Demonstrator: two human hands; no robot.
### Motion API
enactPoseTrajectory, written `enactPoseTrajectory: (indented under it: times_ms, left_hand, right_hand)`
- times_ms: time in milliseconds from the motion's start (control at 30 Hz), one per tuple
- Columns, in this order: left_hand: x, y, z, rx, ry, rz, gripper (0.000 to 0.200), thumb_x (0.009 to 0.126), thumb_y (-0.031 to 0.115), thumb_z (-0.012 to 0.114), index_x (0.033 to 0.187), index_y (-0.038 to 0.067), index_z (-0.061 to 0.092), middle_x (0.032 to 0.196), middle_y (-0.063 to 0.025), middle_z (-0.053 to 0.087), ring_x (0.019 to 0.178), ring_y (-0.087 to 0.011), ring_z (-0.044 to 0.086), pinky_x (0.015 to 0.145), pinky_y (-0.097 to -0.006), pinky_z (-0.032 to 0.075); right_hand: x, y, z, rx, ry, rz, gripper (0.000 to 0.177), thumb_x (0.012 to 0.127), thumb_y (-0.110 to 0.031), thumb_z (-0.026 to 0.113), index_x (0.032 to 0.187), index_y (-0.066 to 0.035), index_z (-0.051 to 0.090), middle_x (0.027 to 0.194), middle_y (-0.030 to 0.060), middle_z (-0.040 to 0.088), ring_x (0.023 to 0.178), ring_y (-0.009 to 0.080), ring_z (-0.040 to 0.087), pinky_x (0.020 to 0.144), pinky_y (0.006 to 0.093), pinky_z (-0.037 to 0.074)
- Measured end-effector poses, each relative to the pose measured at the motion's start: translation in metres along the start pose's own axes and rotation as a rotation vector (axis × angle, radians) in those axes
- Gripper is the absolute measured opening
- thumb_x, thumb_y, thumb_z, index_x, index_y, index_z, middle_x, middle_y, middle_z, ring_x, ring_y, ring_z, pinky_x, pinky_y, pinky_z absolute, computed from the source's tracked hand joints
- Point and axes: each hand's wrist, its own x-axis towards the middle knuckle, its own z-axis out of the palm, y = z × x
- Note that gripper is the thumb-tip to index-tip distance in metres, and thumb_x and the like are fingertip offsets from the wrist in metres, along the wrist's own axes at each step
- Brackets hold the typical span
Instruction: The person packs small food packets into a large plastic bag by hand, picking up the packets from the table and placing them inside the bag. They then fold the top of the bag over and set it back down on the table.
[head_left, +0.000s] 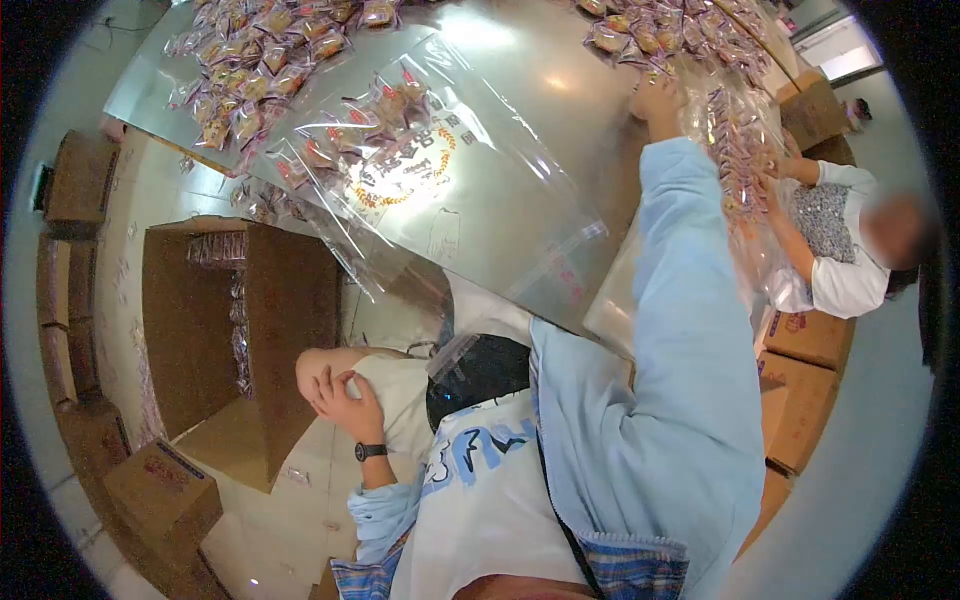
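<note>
My right hand (657, 102) reaches across the metal table with its fingers closed around a small wrapped snack packet at the edge of the right-hand heap (655, 38). Its fingertips are partly hidden. Down at the left, my left hand (343, 402), with a dark watch at the wrist, rests on my knee; its fingers are loosely bent and apart, with nothing in them. Between the hands a large clear printed plastic bag (500, 215) lies flat on the table, its lower corner hanging over the edge. A row of snack packets (365, 125) shows inside its far end.
Another heap of packets (262, 62) covers the table's far left. An open carton (290, 320) with packets inside stands beside my knee. At the right, a co-worker (840, 225) handles a long filled clear bag (735, 165). Cartons (800, 400) are stacked below.
</note>
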Motion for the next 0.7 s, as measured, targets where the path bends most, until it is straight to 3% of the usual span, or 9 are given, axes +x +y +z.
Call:
enactPoseTrajectory:
  times_ms: [100, 300, 367, 433, 567, 667, 700]
  left_hand:
    - [0.002, -0.004, 0.001, 0.022, 0.002, -0.001, 0.013, 0.089, 0.023, 0.066, 0.094, 0.011, 0.069, 0.141, -0.0095, 0.055, 0.141, -0.0374, 0.037, 0.117, -0.0564, 0.022]
    - [0.012, 0.003, -0.006, 0.129, -0.015, -0.013, 0.012, 0.088, 0.021, 0.067, 0.092, 0.01, 0.068, 0.137, -0.0102, 0.056, 0.139, -0.0378, 0.038, 0.114, -0.0559, 0.026]
    - [0.012, 0.015, -0.005, 0.176, -0.011, -0.081, 0.013, 0.086, 0.021, 0.067, 0.093, 0.01, 0.068, 0.135, -0.0104, 0.057, 0.138, -0.0382, 0.039, 0.111, -0.0557, 0.029]
    - [0.007, 0.017, -0.005, 0.197, 0.019, -0.094, 0.012, 0.087, 0.02, 0.067, 0.093, 0.01, 0.067, 0.135, -0.011, 0.058, 0.138, -0.0384, 0.04, 0.11, -0.0543, 0.032]
    - [-0.007, 0.034, -0.016, 0.215, 0.054, -0.152, 0.011, 0.087, 0.019, 0.067, 0.093, 0.01, 0.068, 0.135, -0.0116, 0.058, 0.138, -0.0386, 0.041, 0.112, -0.0545, 0.032]
    - [-0.019, 0.036, -0.016, 0.252, 0.076, -0.181, 0.01, 0.087, 0.019, 0.067, 0.094, 0.011, 0.068, 0.135, -0.012, 0.058, 0.138, -0.0387, 0.04, 0.113, -0.0553, 0.03]
    - [-0.02, 0.038, -0.017, 0.28, 0.089, -0.179, 0.009, 0.087, 0.02, 0.068, 0.093, 0.012, 0.068, 0.135, -0.0108, 0.058, 0.138, -0.0382, 0.041, 0.112, -0.0547, 0.032]
  right_hand:
    - [0.076, 0.016, 0.013, 0.316, 0.051, -0.189, 0.093, 0.082, -0.055, 0.07, 0.156, -0.013, 0.033, 0.161, 0.0223, 0.028, 0.146, 0.045, 0.03, 0.115, 0.0608, 0.029]
    - [0.141, -0.021, 0.013, 0.637, 0.432, -0.337, 0.115, 0.07, -0.074, 0.073, 0.154, -0.006, 0.035, 0.159, 0.0302, 0.026, 0.144, 0.0477, 0.031, 0.117, 0.0556, 0.029]
    - [0.159, -0.032, 0.0, 0.518, 0.263, -0.283, 0.126, 0.064, -0.082, 0.071, 0.16, -0.017, 0.022, 0.16, 0.032, 0.021, 0.147, 0.0525, 0.021, 0.119, 0.0592, 0.025]
    - [0.18, -0.041, 0.007, 0.426, 0.292, -0.25, 0.123, 0.065, -0.086, 0.067, 0.16, -0.02, 0.025, 0.161, 0.0315, 0.021, 0.147, 0.0537, 0.021, 0.118, 0.0606, 0.025]
    - [0.187, -0.069, 0.042, 0.554, 0.21, -0.012, 0.097, 0.072, -0.078, 0.066, 0.151, -0.025, 0.045, 0.154, 0.0304, 0.034, 0.142, 0.0507, 0.033, 0.113, 0.0609, 0.032]
    - [0.164, -0.079, 0.017, 0.519, 0.21, -0.078, 0.085, 0.073, -0.069, 0.069, 0.143, -0.023, 0.053, 0.147, 0.0283, 0.043, 0.133, 0.0495, 0.045, 0.106, 0.0588, 0.04]
    - [0.161, -0.079, 0.015, 0.523, 0.245, -0.182, 0.075, 0.074, -0.062, 0.072, 0.136, -0.022, 0.058, 0.141, 0.0242, 0.048, 0.123, 0.046, 0.055, 0.1, 0.0562, 0.046]
